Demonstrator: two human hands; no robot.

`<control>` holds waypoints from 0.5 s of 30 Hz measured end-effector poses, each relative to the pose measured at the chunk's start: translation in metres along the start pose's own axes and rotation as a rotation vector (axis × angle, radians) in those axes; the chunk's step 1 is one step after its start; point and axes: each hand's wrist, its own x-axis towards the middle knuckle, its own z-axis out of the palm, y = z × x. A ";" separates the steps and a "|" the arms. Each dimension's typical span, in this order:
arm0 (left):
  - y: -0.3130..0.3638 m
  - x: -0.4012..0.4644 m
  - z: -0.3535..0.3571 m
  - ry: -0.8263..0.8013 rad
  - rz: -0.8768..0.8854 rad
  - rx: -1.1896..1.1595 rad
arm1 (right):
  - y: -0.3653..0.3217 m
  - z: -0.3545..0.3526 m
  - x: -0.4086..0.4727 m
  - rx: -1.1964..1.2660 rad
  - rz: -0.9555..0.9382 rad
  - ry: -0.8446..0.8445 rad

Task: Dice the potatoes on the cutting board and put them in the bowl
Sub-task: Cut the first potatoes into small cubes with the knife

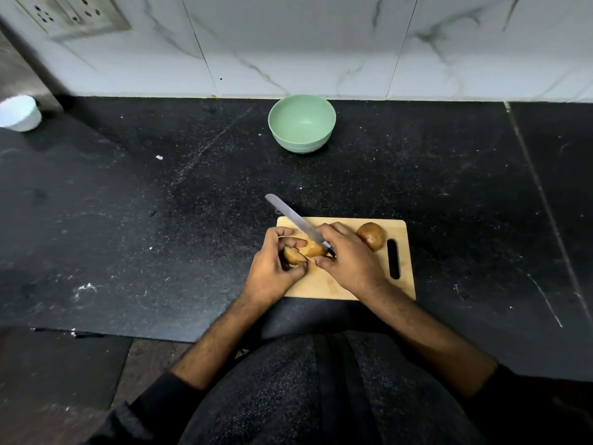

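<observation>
A wooden cutting board (353, 284) lies on the black counter near its front edge. My left hand (272, 268) grips a cut brown potato (303, 252) at the board's left end. My right hand (349, 260) holds a knife (295, 221) by its dark handle, the long steel blade slanting up-left over the potato. A whole potato (371, 236) sits at the board's far right, beside the handle slot. The green bowl (301, 123) stands empty at the back, near the wall.
A small white bowl (19, 112) sits at the far left by a steel surface. A marble-tiled wall with a socket plate (70, 14) backs the black counter (160, 203). The counter's front edge runs just below the board.
</observation>
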 end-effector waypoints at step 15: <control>0.021 0.004 -0.005 -0.249 0.273 0.710 | -0.012 -0.034 -0.016 -0.476 0.037 -0.014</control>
